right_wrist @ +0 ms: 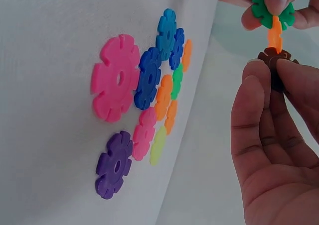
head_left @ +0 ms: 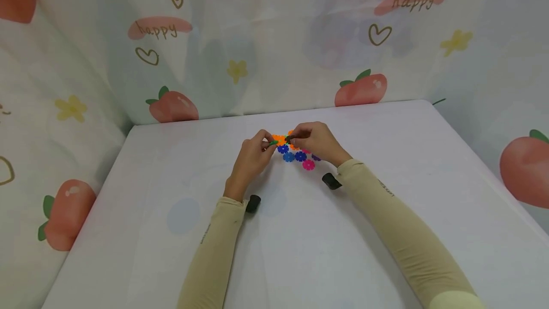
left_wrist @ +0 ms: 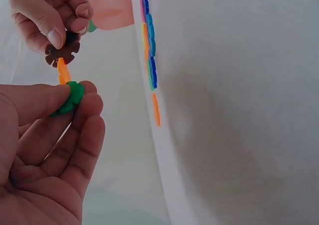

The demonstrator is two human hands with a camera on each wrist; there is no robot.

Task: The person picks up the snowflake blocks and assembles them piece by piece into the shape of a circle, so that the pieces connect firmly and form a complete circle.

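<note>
Above the far part of the table, my left hand (head_left: 254, 155) pinches a green snowflake building disc (left_wrist: 74, 96) between thumb and fingers. Opposite it, my right hand (head_left: 319, 142) grips a dark brown disc (right_wrist: 269, 58) the same way. An orange disc (left_wrist: 63, 71), seen edge-on in both wrist views, bridges the two, its ends at their notched rims. Beneath the hands lie loose discs of the same kind, among them a pink one (right_wrist: 115, 78), a purple one (right_wrist: 114, 165), a dark blue one (right_wrist: 148, 78) and a lime one (right_wrist: 158, 146).
A white cloth covers the table (head_left: 283, 252). Behind it hangs a curtain (head_left: 283, 37) printed with fruit, hearts and lettering, which also runs along both sides. Small black objects (head_left: 253, 203) sit by each wrist at the sleeve cuffs.
</note>
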